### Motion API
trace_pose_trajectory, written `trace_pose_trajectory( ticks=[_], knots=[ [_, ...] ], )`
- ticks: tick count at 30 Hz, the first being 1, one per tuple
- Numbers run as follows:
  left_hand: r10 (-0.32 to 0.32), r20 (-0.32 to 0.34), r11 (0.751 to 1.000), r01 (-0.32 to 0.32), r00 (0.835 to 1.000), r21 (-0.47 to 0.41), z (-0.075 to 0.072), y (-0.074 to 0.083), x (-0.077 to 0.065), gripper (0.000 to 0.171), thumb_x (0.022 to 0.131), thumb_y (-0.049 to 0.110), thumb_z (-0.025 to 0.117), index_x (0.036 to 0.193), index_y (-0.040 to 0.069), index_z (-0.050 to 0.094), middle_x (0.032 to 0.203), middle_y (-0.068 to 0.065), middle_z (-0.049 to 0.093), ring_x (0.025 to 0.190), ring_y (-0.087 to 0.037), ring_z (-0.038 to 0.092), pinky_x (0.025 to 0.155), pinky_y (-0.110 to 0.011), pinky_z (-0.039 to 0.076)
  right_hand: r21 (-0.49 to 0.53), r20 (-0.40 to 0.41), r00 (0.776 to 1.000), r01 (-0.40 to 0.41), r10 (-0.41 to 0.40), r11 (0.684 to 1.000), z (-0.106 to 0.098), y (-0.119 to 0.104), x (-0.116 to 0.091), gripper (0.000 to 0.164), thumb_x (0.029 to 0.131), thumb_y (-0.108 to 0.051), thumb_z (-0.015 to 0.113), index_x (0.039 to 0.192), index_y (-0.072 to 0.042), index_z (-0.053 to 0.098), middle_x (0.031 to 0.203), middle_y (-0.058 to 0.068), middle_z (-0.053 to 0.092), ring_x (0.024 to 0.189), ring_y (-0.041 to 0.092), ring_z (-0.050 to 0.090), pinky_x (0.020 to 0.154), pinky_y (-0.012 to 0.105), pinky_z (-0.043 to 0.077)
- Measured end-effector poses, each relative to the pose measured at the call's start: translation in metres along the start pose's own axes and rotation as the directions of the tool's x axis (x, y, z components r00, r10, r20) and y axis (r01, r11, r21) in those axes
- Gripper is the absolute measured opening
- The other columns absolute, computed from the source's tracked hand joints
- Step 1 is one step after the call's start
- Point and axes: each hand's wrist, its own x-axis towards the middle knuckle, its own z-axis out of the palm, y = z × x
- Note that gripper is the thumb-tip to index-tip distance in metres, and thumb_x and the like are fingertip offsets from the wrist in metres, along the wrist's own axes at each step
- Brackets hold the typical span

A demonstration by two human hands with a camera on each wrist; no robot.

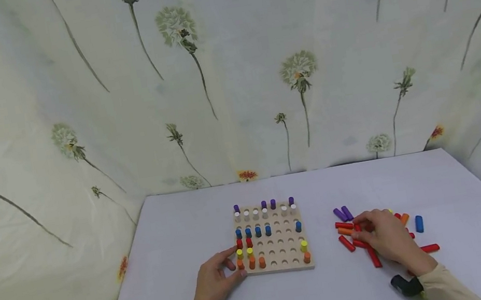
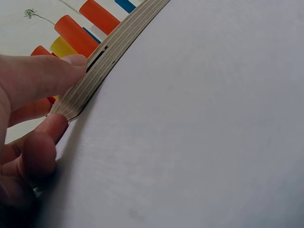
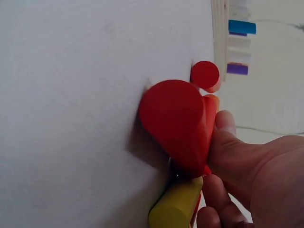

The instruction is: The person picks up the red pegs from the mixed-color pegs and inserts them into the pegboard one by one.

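Observation:
A square wooden pegboard lies on the white table, with rows of upright purple, white, blue, red, yellow and orange pegs and some bare holes. My left hand grips its near left corner, thumb on the front edge and fingers along the left side; the left wrist view shows the thumb against the board's layered edge. To the right, my right hand reaches into a loose pile of pegs, thumb and forefinger pinching a red peg. Close to the right wrist camera lie another red peg and a yellow peg.
Two purple pegs lie at the pile's far left and a blue peg at its right. An orange peg and several red ones surround the right hand, which hides part of the pile. A dandelion-patterned cloth hangs behind the table.

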Motion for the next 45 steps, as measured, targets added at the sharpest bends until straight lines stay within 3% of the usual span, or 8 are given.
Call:
trace_pose_trajectory(
  ticks=[6,14,22,28,35,45],
  knots=[
    [0.006,0.001,1.000,-0.006,1.000,0.002,0.000,-0.001,-0.002,0.056,0.086,0.037,0.088,0.137,0.020,0.072,0.089,0.009,0.066,0.060,-0.004,0.046,0.053,-0.021,0.035,0.023,-0.028,1.000,0.009,-0.009,1.000,0.003,0.002,-0.006,0.044,0.085,-0.032,0.090,0.117,-0.006,0.075,0.102,0.006,0.073,0.096,0.025,0.055,0.072,0.031,0.042],
    [0.012,0.003,1.000,-0.012,1.000,-0.002,0.000,-0.004,-0.004,0.057,0.087,0.038,0.088,0.138,0.019,0.072,0.090,0.009,0.067,0.059,-0.003,0.045,0.053,-0.020,0.035,0.028,-0.116,0.993,0.006,-0.002,1.000,0.005,0.002,-0.012,0.031,0.084,-0.025,0.091,0.099,-0.009,0.071,0.096,0.006,0.073,0.090,0.024,0.052,0.069,0.031,0.040],
    [0.021,-0.001,1.000,-0.021,1.000,0.003,-0.002,-0.002,-0.003,0.057,0.087,0.039,0.087,0.139,0.020,0.071,0.090,0.008,0.066,0.060,-0.004,0.045,0.054,-0.020,0.036,0.082,-0.158,0.987,-0.001,0.014,0.997,0.006,0.000,-0.012,0.020,0.090,-0.019,0.086,0.103,-0.010,0.073,0.095,0.004,0.074,0.088,0.023,0.055,0.068,0.028,0.041],
    [0.011,-0.003,1.000,-0.011,1.000,0.000,-0.002,-0.002,-0.002,0.057,0.087,0.039,0.088,0.138,0.021,0.072,0.089,0.009,0.066,0.059,-0.004,0.045,0.054,-0.020,0.035,0.134,-0.202,0.979,-0.011,0.038,0.991,0.001,-0.012,-0.012,0.023,0.093,-0.025,0.084,0.110,-0.012,0.076,0.096,0.003,0.076,0.088,0.021,0.062,0.067,0.026,0.045],
    [0.012,-0.001,1.000,-0.012,1.000,0.006,0.000,-0.002,0.001,0.057,0.087,0.039,0.087,0.139,0.021,0.071,0.090,0.008,0.067,0.060,-0.004,0.045,0.054,-0.020,0.035,0.187,-0.274,0.961,0.007,0.045,0.982,-0.001,-0.027,-0.012,0.028,0.092,-0.041,0.083,0.106,-0.017,0.079,0.090,-0.002,0.075,0.081,0.015,0.056,0.062,0.024,0.044],
    [0.013,0.000,1.000,-0.013,1.000,-0.001,-0.002,0.000,0.002,0.057,0.086,0.038,0.088,0.138,0.020,0.072,0.090,0.008,0.067,0.058,-0.003,0.045,0.053,-0.020,0.035,0.350,-0.252,0.962,-0.015,0.109,0.936,0.010,-0.052,-0.014,0.026,0.098,-0.039,0.077,0.105,-0.014,0.075,0.089,0.000,0.073,0.082,0.009,0.058,0.068,0.020,0.050]
  ],
)
